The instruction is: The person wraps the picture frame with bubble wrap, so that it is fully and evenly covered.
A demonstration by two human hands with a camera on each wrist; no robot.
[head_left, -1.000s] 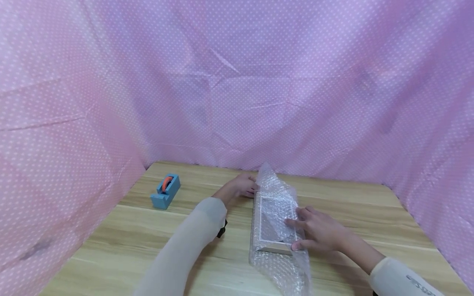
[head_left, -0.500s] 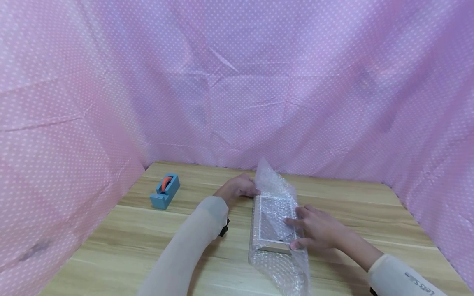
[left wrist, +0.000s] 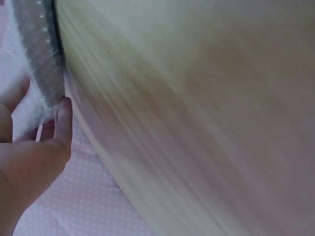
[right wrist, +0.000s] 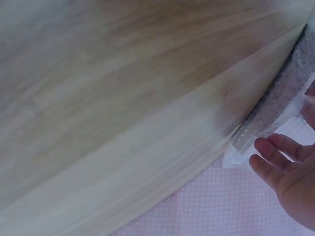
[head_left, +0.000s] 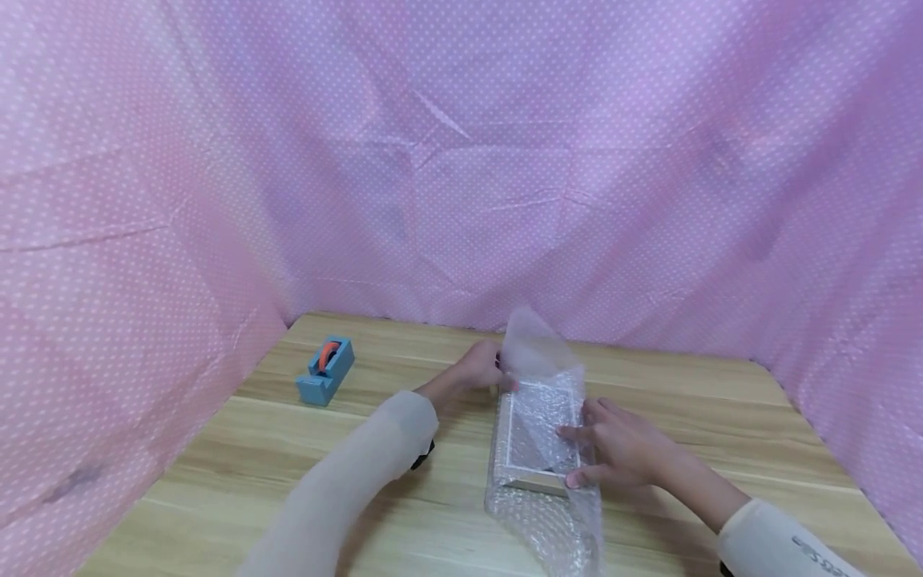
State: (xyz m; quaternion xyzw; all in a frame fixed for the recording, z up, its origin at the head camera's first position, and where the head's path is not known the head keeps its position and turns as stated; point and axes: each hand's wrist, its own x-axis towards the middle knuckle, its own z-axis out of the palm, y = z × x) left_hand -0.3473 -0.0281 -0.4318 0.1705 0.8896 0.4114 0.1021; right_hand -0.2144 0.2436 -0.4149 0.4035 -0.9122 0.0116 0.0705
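A picture frame (head_left: 534, 482) with a light wooden border lies flat on the table, covered by clear bubble wrap (head_left: 546, 525). The wrap extends past the frame at its near and far ends, and the far flap stands up. At the frame's far left corner my left hand (head_left: 479, 366) pinches the wrap; in the left wrist view, thumb and fingers of the left hand (left wrist: 37, 157) lie on either side of the bubble wrap (left wrist: 42, 54). My right hand (head_left: 623, 445) rests on the frame's right side with spread fingers, pressing the wrap down.
A blue tape dispenser (head_left: 326, 371) with an orange core stands at the table's left rear. The wooden table (head_left: 238, 473) is enclosed by a pink dotted curtain (head_left: 461, 200) at the back and both sides.
My left hand has shifted slightly toward the frame, its thumb now over the wrap at the far left corner. The far flap has tilted to the right. My right hand stays in place.
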